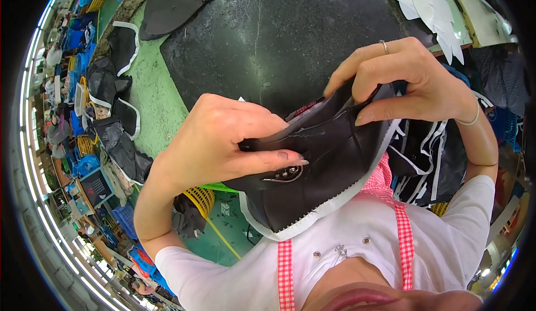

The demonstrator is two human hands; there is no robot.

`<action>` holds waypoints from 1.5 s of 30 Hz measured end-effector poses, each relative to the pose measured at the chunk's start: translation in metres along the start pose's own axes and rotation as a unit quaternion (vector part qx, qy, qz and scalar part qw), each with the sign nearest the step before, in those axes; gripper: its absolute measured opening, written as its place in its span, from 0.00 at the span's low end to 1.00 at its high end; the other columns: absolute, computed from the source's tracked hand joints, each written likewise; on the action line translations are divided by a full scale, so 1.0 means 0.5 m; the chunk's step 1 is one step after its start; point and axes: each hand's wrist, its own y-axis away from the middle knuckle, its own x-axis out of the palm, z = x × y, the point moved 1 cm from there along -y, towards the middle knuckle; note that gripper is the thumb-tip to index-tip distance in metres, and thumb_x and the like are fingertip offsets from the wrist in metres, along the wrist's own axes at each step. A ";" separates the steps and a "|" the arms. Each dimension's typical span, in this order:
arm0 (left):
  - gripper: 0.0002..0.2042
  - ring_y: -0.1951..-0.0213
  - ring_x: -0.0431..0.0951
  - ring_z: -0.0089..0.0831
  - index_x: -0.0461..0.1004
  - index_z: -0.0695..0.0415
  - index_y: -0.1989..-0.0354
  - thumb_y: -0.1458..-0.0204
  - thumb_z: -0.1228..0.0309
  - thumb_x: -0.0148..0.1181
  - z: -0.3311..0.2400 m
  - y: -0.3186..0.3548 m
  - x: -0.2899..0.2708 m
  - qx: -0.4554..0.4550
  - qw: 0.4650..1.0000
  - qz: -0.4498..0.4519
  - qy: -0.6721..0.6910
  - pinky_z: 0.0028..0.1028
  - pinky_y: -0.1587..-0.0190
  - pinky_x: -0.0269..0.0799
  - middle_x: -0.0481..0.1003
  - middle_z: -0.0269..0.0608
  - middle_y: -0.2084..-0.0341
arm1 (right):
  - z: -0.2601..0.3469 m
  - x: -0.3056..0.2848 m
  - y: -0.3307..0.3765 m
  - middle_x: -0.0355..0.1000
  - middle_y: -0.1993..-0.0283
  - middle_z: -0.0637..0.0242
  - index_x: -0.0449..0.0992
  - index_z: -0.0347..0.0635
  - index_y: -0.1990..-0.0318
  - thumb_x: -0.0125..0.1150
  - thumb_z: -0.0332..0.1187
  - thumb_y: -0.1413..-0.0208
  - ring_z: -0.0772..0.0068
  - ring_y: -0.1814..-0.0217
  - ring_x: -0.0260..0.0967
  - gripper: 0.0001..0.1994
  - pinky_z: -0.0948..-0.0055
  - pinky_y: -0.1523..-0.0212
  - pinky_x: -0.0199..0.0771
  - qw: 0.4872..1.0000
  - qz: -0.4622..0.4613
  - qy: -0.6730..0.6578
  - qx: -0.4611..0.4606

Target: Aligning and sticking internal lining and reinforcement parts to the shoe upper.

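Held up before my chest is a black shoe upper with a white, zigzag-stitched strip along its lower edge. A metal ornament with small studs sits on its left part. My left hand is closed on the upper's left side, thumb on the outer face and fingers over the top edge. My right hand pinches the top edge farther right between thumb and fingers. Some dark red lining shows inside the opening. The fingertips tucked behind the edge are hidden.
A black mat covers much of the green table. More black upper pieces with white edging line the table's left side, and others hang at the right. White cut pieces lie far right. A yellow basket stands below left.
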 end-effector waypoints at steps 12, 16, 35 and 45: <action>0.10 0.78 0.69 0.39 0.76 0.61 0.72 0.56 0.69 0.70 -0.051 -0.045 0.025 0.009 0.982 -0.093 -0.166 0.31 0.73 0.62 0.70 0.42 0.81 | 0.024 0.047 0.000 0.68 0.74 0.65 0.69 0.41 0.71 0.70 0.28 0.56 0.57 0.73 0.67 0.12 0.69 0.72 0.67 0.986 -0.131 0.106 0.003; 0.13 0.83 0.63 0.39 0.71 0.60 0.80 0.57 0.69 0.71 -0.037 -0.033 0.023 0.025 0.988 -0.092 -0.120 0.34 0.78 0.55 0.63 0.42 0.86 | 0.051 0.041 0.002 0.74 0.58 0.56 0.69 0.38 0.72 0.68 0.23 0.53 0.74 0.68 0.73 0.10 0.76 0.66 0.71 0.981 -0.178 -0.006 0.077; 0.10 0.83 0.67 0.29 0.76 0.60 0.80 0.66 0.73 0.74 -0.010 -0.026 0.015 0.123 0.979 -0.158 -0.030 0.29 0.77 0.58 0.70 0.34 0.87 | 0.002 0.040 0.034 0.66 0.73 0.76 0.65 0.44 0.77 0.70 0.27 0.49 0.89 0.69 0.61 0.15 0.85 0.70 0.60 0.903 -0.174 -0.349 0.180; 0.07 0.83 0.70 0.22 0.79 0.60 0.78 0.58 0.73 0.73 -0.007 -0.021 -0.032 -0.014 0.992 -0.116 0.053 0.22 0.80 0.60 0.72 0.35 0.86 | -0.023 0.013 0.016 0.56 0.80 0.77 0.70 0.36 0.73 0.63 0.32 0.41 0.87 0.74 0.52 0.12 0.77 0.74 0.52 0.984 -0.021 -0.171 0.037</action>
